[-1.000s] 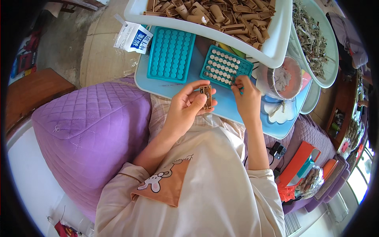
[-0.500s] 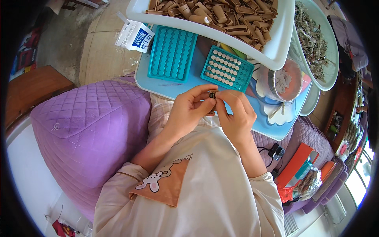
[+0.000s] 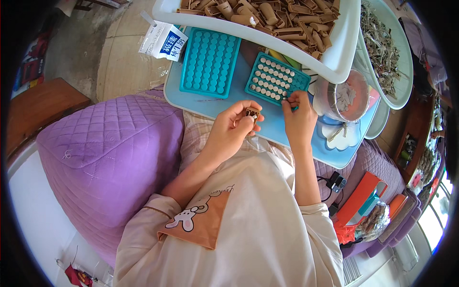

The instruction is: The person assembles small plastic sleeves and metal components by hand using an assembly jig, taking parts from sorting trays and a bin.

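Note:
My left hand (image 3: pixel 233 126) is closed around a small brown hollow piece (image 3: pixel 253 113), whose open end with dark and pale parts inside faces up. Away to the right, my right hand (image 3: pixel 301 115) pinches at the near edge of a small teal tray (image 3: pixel 249 88). Rows of round white discs (image 3: pixel 272 79) fill most of that tray's round wells. The right fingertips hide what lies between them. A larger teal tray (image 3: pixel 205 94), with rows of round wells, lies to the left on the blue table (image 3: pixel 172 98).
A white bin (image 3: pixel 330 67) heaped with brown half-tube pieces (image 3: pixel 291 28) stands at the far side. Right of it are a round tub (image 3: pixel 344 98) with pale scraps and a pale green basket (image 3: pixel 399 91) of tangled bits. A white drink carton (image 3: pixel 155 42) stands far left.
My right hand has left the brown piece and moved right and away to the small tray's edge. My left hand keeps the piece, with its open end now more visible.

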A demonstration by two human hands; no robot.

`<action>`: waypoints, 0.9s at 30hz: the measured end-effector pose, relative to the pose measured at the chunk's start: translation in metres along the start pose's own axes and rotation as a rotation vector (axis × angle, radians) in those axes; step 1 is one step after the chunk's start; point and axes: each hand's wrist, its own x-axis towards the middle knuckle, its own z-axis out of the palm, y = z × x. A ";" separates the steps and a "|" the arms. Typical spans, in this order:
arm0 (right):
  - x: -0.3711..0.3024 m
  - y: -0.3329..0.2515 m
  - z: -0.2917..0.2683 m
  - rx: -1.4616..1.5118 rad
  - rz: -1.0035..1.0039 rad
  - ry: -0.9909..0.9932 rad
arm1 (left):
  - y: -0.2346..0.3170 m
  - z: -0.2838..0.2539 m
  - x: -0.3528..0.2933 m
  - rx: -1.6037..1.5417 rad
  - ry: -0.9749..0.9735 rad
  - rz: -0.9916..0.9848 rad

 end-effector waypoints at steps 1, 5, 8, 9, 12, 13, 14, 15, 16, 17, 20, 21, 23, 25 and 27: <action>0.001 0.001 0.001 -0.040 -0.034 -0.016 | 0.002 0.000 0.000 -0.010 -0.008 -0.005; 0.003 -0.001 0.001 -0.035 -0.007 -0.001 | 0.006 0.000 -0.002 0.011 -0.036 -0.013; 0.005 -0.008 -0.001 -0.023 0.024 0.001 | 0.008 0.000 -0.003 0.036 -0.061 -0.007; 0.006 -0.009 0.000 -0.030 0.028 0.009 | 0.008 0.000 -0.003 0.035 -0.063 -0.008; 0.007 -0.008 0.001 -0.046 0.020 0.026 | 0.009 0.001 -0.003 0.046 -0.090 0.002; 0.007 -0.008 0.001 -0.056 0.008 0.035 | 0.011 0.001 -0.003 0.049 -0.090 -0.013; 0.007 -0.006 0.001 -0.055 0.008 0.034 | 0.012 0.002 -0.003 0.051 -0.091 -0.029; 0.005 -0.004 0.001 -0.112 -0.049 0.047 | 0.013 0.002 -0.003 0.051 -0.090 -0.028; 0.003 -0.001 0.000 -0.169 -0.106 0.060 | 0.013 0.002 -0.002 0.034 -0.094 -0.031; 0.001 0.000 -0.001 -0.169 -0.107 0.059 | 0.013 0.002 -0.002 0.017 -0.097 -0.033; -0.002 0.000 -0.005 -0.292 -0.170 0.033 | 0.013 0.000 -0.001 -0.003 -0.113 -0.036; 0.000 -0.004 -0.008 -0.208 -0.156 0.018 | 0.014 0.000 -0.002 -0.003 -0.111 -0.034; 0.001 -0.015 -0.015 -0.122 -0.145 -0.002 | 0.015 -0.001 -0.002 0.016 -0.112 -0.026; -0.003 -0.032 -0.023 0.172 -0.164 0.032 | 0.014 -0.001 -0.003 0.005 -0.119 -0.037; -0.010 -0.048 -0.032 0.203 -0.184 -0.027 | 0.015 -0.001 -0.003 -0.005 -0.127 -0.048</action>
